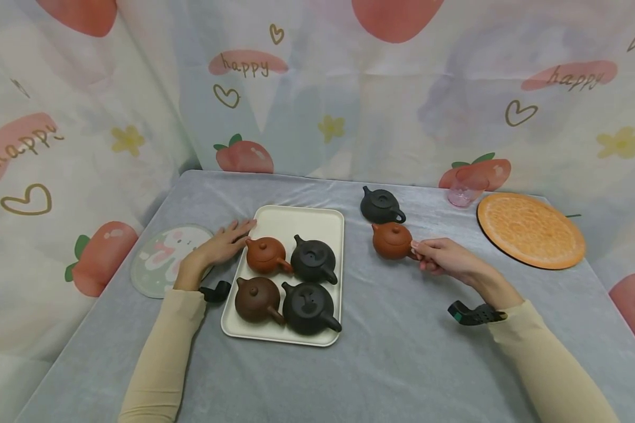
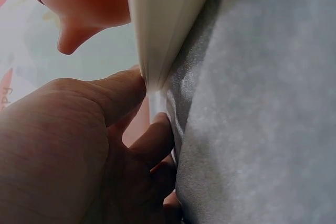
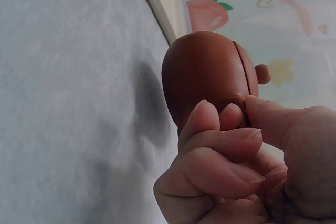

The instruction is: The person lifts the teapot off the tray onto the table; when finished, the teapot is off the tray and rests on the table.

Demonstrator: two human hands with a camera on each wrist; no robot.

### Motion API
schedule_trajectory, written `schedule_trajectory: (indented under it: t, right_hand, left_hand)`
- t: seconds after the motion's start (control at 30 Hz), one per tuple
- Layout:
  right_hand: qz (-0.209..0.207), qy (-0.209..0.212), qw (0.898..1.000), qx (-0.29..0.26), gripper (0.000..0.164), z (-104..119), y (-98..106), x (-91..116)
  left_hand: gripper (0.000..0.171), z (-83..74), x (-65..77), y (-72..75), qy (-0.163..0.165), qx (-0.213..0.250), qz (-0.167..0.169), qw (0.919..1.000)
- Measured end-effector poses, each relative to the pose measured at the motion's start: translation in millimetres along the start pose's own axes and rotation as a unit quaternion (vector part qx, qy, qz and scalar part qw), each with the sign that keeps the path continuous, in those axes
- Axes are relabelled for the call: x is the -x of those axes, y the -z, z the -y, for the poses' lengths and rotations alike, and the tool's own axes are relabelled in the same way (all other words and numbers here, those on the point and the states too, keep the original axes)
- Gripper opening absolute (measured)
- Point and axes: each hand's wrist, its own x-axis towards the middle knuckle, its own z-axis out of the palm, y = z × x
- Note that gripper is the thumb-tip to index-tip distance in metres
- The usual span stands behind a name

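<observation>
My right hand [image 1: 444, 257] pinches the handle of a reddish-brown teapot [image 1: 393, 241]. In the right wrist view this teapot [image 3: 205, 77] is held off the cloth, its shadow falling beside it. My left hand [image 1: 223, 244] rests at the left edge of a cream tray [image 1: 298, 218], fingers fairly straight; the left wrist view shows the thumb touching the tray's rim [image 2: 157, 40]. On the tray stand an orange-brown teapot [image 1: 264, 255], a dark brown teapot [image 1: 256, 299] and two black teapots [image 1: 313, 260], handles toward the lower right. Another black teapot [image 1: 381, 205] stands behind the held one.
A round orange mat [image 1: 531, 230] lies at the right, with a pink clear cup [image 1: 460, 195] beside it. A green rabbit-pattern mat [image 1: 161, 264] lies left of the tray. Grey cloth [image 1: 397, 352] covers the table; a printed curtain [image 1: 317, 88] hangs behind.
</observation>
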Motion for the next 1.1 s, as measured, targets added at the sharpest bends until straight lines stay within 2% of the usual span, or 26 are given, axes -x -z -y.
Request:
schedule_trajectory:
  t: [0.8, 1.1]
  right_hand:
    - [-0.017, -0.021, 1.0, -0.016, 0.044, -25, 22, 14]
    - [-0.026, -0.028, 0.999, -0.023, 0.047, -28, 29, 22]
  left_hand:
    - [0.059, -0.3, 0.6, 1.3, -0.003, 0.004, 0.003, 1.0]
    - [0.06, 1.9, -0.5, 0.7, -0.007, 0.001, 0.003, 1.0]
